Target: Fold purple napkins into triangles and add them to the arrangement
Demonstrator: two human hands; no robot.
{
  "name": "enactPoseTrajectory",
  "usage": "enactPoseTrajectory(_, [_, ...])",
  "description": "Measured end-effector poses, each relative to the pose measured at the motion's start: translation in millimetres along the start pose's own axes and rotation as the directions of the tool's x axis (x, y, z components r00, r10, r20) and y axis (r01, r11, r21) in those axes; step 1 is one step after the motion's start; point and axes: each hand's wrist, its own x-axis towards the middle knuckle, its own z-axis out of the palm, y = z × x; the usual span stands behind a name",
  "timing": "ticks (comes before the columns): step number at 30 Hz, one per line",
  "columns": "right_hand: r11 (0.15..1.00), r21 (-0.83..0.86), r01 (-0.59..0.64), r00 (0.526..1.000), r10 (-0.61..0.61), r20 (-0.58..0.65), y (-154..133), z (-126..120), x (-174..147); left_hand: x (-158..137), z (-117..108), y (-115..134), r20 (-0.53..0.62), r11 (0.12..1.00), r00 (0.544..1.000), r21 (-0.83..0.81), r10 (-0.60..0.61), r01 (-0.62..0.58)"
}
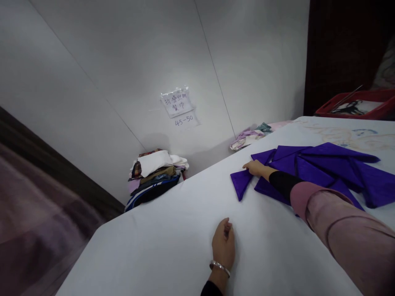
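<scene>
My right hand (254, 167) reaches out to the right side and closes on a folded purple napkin (240, 183). A pointed end of that napkin sticks out to the left of the hand and hangs toward me, flat on the white table (173, 246). The fingertips are partly hidden, so their exact hold is hard to see. Under and beyond my right forearm lie several more purple napkins (317, 164), folded into triangles and overlapping. My left hand (224, 242), with a silver bracelet at the wrist, rests on the table near me. Its fingers are curled in, with nothing visible in them.
Stacked clothes (157, 170) stand beyond the table's far left edge, and more cloth (247, 139) lies farther right against the wall. A red tray (370, 105) with dark items sits at the far right. A handwritten paper sign (177, 102) is on the wall.
</scene>
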Motion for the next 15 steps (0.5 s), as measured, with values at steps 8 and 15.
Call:
enactPoseTrajectory(8, [0.998, -0.015, 0.054, 0.997, -0.053, 0.058, -40.2, 2.4, 13.7, -0.9, -1.8, 1.0, -0.008, 0.999, 1.000, -0.042, -0.009, 0.008])
enactPoseTrajectory(15, [0.992, -0.099, 0.076, 0.995, -0.069, 0.067, -55.5, 7.4, 22.2, -0.2, -2.4, 0.5, 0.002, 0.999, 1.000, -0.031, -0.011, 0.011])
